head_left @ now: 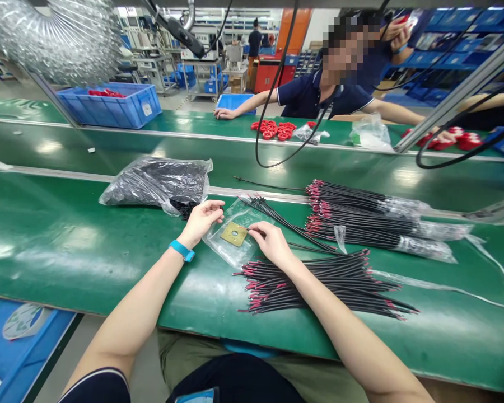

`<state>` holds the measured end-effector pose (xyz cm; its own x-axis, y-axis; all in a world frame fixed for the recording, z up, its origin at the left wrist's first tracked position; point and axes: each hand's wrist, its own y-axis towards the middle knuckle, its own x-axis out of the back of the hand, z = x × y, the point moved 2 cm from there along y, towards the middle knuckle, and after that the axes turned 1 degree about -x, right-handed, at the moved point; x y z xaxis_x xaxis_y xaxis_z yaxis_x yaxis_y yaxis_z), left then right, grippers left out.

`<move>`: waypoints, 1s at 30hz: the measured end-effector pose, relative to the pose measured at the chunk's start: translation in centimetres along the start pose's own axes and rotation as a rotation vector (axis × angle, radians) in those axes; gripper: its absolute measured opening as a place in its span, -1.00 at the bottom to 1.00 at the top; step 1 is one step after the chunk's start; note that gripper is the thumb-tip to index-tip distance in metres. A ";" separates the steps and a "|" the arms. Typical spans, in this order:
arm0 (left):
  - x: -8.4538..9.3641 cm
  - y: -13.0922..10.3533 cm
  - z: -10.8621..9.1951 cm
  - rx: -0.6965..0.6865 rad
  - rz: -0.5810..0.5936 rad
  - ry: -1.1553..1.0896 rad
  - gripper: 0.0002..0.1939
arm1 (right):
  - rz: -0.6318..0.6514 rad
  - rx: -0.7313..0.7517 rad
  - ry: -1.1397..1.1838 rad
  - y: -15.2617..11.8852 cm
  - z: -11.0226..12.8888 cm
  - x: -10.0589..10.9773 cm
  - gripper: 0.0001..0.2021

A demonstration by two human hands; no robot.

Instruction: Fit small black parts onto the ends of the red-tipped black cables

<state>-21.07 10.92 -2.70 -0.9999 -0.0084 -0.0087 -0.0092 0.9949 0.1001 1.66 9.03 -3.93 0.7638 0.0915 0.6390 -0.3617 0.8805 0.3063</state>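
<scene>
Bright, even indoor light, whitish glare patches across the glossy green worktop, sharp glints on the silver duct and plastic bag, black cables fairly crisp, wide-angle stretching toward the edges, distant blue bins softer, pixelation over a co-worker's head

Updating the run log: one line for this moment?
left hand: beside bag of black parts, nothing visibly held | right hand: apparently pinching cable end at yellow plate | nearby: black cable pile

Beyond the green workbench we observe grey flooring, a red cabinet and blue-bin shelving.
</scene>
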 end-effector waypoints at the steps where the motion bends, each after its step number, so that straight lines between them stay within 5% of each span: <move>1: -0.1 0.0 0.1 0.003 -0.004 -0.014 -0.58 | -0.013 0.017 -0.022 0.0 -0.2 -0.2 -0.87; 11: -0.6 -0.1 1.3 0.086 -0.021 -0.073 -0.53 | 0.089 0.188 -0.513 -0.6 0.4 -1.6 -0.74; 18: -2.0 -1.0 0.5 0.098 0.114 -0.227 -0.57 | -0.248 0.203 -0.164 -1.1 0.9 0.4 -0.73; 30: -3.0 -2.0 0.1 0.227 0.272 -0.306 -0.57 | -0.249 0.197 -0.081 -1.3 1.4 0.4 -0.75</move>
<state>-18.10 8.98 -2.93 -0.9172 0.2515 -0.3090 0.2887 0.9540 -0.0805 1.70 7.25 -3.06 0.7995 -0.1601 0.5789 -0.2714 0.7635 0.5860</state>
